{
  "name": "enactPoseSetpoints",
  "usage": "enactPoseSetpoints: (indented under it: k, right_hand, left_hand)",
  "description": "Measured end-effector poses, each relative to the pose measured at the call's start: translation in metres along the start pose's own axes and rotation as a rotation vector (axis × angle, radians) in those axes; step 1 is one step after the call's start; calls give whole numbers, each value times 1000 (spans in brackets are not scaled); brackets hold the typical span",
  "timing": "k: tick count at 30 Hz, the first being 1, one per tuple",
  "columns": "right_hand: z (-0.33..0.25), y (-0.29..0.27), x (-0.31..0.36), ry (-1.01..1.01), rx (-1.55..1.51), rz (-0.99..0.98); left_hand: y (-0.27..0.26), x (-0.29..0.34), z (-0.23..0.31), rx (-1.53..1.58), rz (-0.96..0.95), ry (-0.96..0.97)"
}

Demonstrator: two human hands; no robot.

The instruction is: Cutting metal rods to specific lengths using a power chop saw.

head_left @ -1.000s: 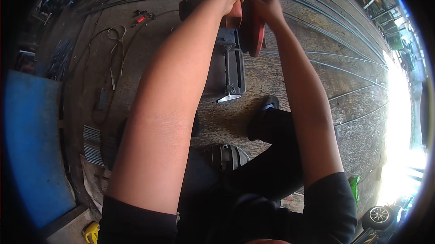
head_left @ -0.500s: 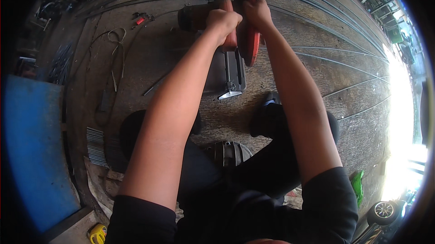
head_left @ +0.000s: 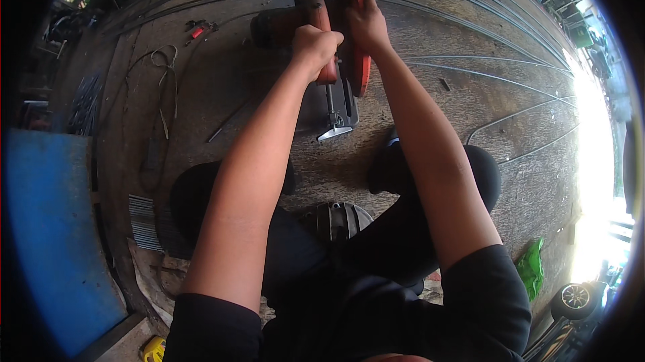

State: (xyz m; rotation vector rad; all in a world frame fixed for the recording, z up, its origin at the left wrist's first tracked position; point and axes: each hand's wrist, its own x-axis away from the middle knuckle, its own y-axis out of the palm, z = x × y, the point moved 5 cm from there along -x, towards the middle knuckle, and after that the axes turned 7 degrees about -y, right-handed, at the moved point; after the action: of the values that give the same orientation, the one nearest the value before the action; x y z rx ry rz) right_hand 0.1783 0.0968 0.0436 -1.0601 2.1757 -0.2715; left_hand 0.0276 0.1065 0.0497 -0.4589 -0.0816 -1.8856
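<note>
A red and black cut-off saw [head_left: 277, 28] stands on the worn floor in front of me. My left hand [head_left: 316, 46] is closed round its red handle [head_left: 327, 74]. On the saw's right side is a large round cutting disc [head_left: 362, 76] with a red rim, seen nearly edge-on. My right hand [head_left: 370, 28] grips this disc at its upper right, the thumb toward its face and the fingers pointing up. Part of that grip is hidden. Below the handle, the saw's vise crank [head_left: 334, 133] sticks out over the dark base [head_left: 312, 112].
Long thin metal rods [head_left: 477, 26] run across the floor at the back and right. A looped strap [head_left: 164, 73] and a small red tool [head_left: 197, 32] lie to the left. A blue panel [head_left: 50, 227] is at far left, a green bag [head_left: 531, 269] at lower right.
The saw, disc and both hands appear slightly farther left in the picture, as does the floor around them. Both hands keep their places on the handle and disc.
</note>
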Motion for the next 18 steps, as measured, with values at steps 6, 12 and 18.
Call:
enactPoseSetpoints:
  k: [6, 12, 18]
  right_hand:
    - [0, -1, 11, 23, -46, 4]
    - [-2, -3, 20, 20, -58, 20]
    - [0, -1, 28, 48, -52, 10]
  left_hand:
    - [-1, 2, -11, -50, 24, 12]
    - [0, 7, -17, -57, 51, 44]
    - [0, 12, -25, -98, 78, 67]
